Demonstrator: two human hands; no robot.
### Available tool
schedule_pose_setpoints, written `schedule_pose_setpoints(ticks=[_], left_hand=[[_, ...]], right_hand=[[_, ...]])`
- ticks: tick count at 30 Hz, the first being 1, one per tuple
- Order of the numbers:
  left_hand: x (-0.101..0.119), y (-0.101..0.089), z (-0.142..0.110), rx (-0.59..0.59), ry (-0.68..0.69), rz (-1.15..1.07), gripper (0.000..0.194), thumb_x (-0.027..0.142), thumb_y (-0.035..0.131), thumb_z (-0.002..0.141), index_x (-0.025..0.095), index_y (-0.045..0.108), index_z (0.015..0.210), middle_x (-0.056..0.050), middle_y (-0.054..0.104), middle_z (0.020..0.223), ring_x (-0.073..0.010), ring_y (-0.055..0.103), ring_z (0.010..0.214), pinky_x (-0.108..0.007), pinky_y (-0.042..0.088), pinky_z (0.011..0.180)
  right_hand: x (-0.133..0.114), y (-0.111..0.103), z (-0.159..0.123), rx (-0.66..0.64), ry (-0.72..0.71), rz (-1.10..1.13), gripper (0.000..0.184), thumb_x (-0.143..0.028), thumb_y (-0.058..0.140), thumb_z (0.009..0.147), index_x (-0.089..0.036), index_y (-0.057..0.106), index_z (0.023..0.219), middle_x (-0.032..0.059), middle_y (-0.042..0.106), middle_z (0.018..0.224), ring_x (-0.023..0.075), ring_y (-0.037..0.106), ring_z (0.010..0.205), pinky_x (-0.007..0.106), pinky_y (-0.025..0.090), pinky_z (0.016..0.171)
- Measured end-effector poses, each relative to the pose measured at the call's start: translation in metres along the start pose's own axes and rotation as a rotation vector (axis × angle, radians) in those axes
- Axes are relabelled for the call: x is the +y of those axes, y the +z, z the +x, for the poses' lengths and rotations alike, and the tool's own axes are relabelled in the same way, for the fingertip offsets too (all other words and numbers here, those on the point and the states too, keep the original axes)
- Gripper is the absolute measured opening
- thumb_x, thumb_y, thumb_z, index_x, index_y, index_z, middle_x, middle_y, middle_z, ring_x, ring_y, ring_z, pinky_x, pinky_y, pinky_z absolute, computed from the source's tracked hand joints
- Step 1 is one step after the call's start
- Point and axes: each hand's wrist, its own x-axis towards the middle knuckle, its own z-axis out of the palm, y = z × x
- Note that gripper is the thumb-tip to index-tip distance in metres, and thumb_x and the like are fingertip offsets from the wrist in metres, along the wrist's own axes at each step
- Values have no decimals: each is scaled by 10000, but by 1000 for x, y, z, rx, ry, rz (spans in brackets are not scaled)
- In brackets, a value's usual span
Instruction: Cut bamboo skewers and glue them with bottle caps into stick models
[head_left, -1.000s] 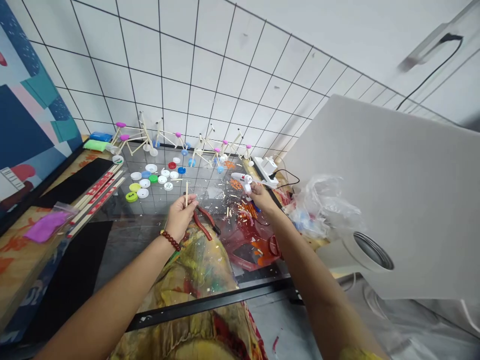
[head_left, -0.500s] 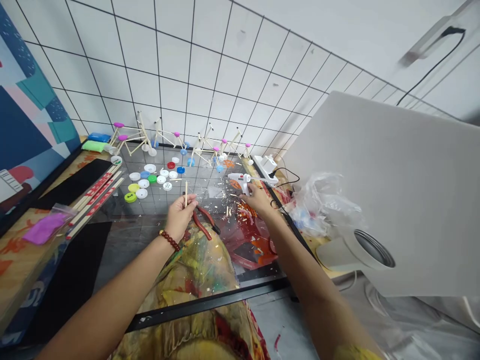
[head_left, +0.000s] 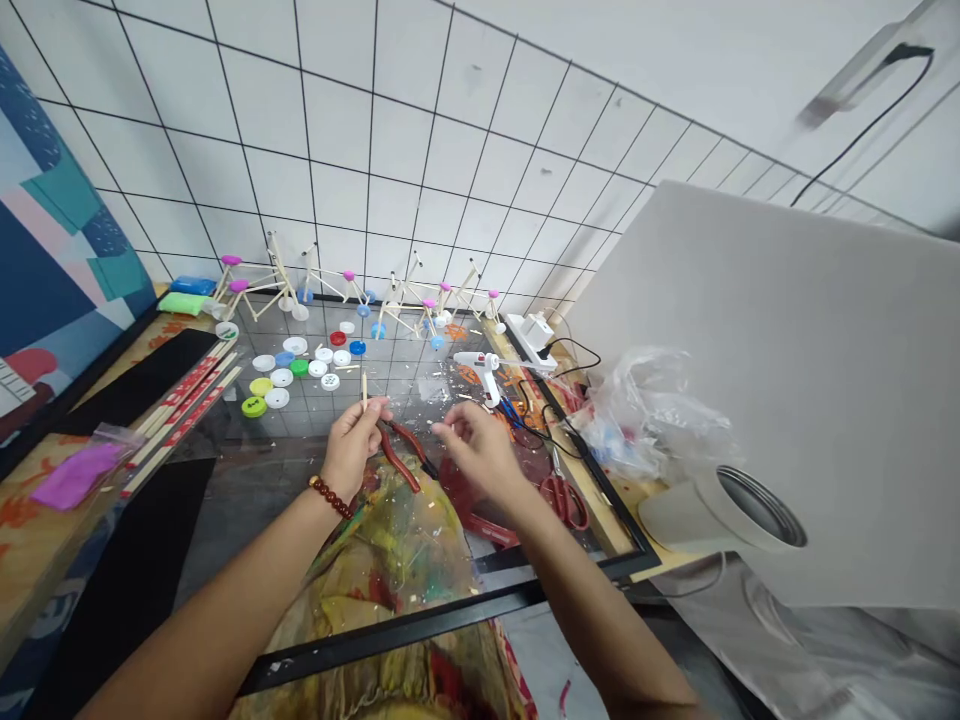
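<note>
Stick [head_left: 364,390] pinched upright by left hand [head_left: 351,448], presumably keeping tip clear. Right hand [head_left: 484,452]: grip cannot be told. Glue gun [head_left: 486,372] rested near right edge of desk [head_left: 409,627].

under bright, soft light the glossy tabletop [head_left: 259,438] mirrors the wall [head_left: 337,130], while edges stretch.

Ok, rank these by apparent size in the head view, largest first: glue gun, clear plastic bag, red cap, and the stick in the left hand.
1. Clear plastic bag
2. Glue gun
Unsure, so unranked: red cap and stick; the stick looks longer but thinner, and the left hand hides part of it.
</note>
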Motion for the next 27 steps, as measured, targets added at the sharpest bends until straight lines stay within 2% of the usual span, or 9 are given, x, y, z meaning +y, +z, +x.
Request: schedule_pose_setpoints(ticks=[3,6,13,18,22,27], left_hand=[[-2,-1,-1,-5,10,4,425,520,692,741,152,700,954,-21,642,802,-23,338,431,-194,201,391],[-3,0,-2,-35,14,55,432,531,693,743,144,713,933,-34,653,792,-28,344,440,-198,208,399],[-1,1,-4,-45,13,127,459,562,697,728,140,724,909,-41,649,754,-38,351,444,-203,212,408],[-1,1,-3,-51,20,138,469,564,694,733,131,713,912,-37,640,746,-39,352,449,-198,211,411],[0,1,-3,-57,13,142,492,578,700,720,124,702,911,-34,636,747,-37,347,448,-194,217,411],[2,2,-4,-51,6,144,522,593,707,703,116,696,916,-34,636,746,-36,351,445,-189,222,411]], right_hand=[[-15,29,-6,8,-199,-145,275,-458,483,956,-216,611,983,49,668,866,191,598,784,304,428,723],[-9,40,-7,-46,-295,-233,328,-467,479,962,-203,604,1111,70,682,926,212,606,846,334,417,789],[13,36,-6,32,-157,-39,323,-411,460,974,-183,582,1167,60,702,922,212,630,856,333,448,798],[11,36,-6,-13,-147,12,306,-389,474,972,-193,580,1181,63,714,965,211,639,887,326,453,815],[12,37,-6,-14,-150,20,296,-379,491,968,-202,579,1188,48,718,914,208,639,854,325,448,808],[14,39,-6,-5,-167,24,288,-372,495,966,-192,592,1168,64,721,950,221,644,860,341,455,802]])
